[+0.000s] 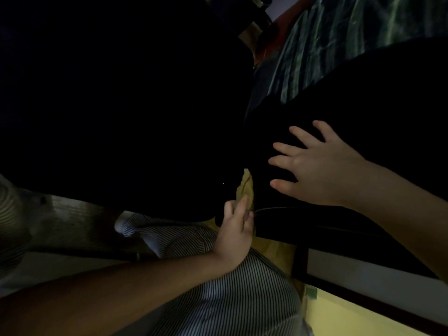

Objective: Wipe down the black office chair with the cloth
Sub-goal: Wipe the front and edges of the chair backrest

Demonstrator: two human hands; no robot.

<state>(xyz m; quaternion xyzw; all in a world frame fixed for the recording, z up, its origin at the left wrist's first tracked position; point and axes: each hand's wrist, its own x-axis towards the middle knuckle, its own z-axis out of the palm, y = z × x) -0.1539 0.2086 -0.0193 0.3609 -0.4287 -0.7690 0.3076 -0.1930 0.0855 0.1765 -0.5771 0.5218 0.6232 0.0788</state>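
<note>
The black office chair point(121, 105) fills the dark upper part of the head view, with little detail showing. A yellowish cloth point(246, 187) is wedged in the narrow gap between two black chair surfaces. My left hand point(235, 229) grips the cloth's lower end, fingers pointing up into the gap. My right hand point(315, 166) lies flat with spread fingers on the black chair surface to the right of the gap.
My striped trouser leg point(218, 275) runs below the left hand. A green patterned fabric point(339, 40) lies at the upper right. A wooden floor strip point(72, 221) shows at left, a yellow surface point(351, 318) with a dark frame at lower right.
</note>
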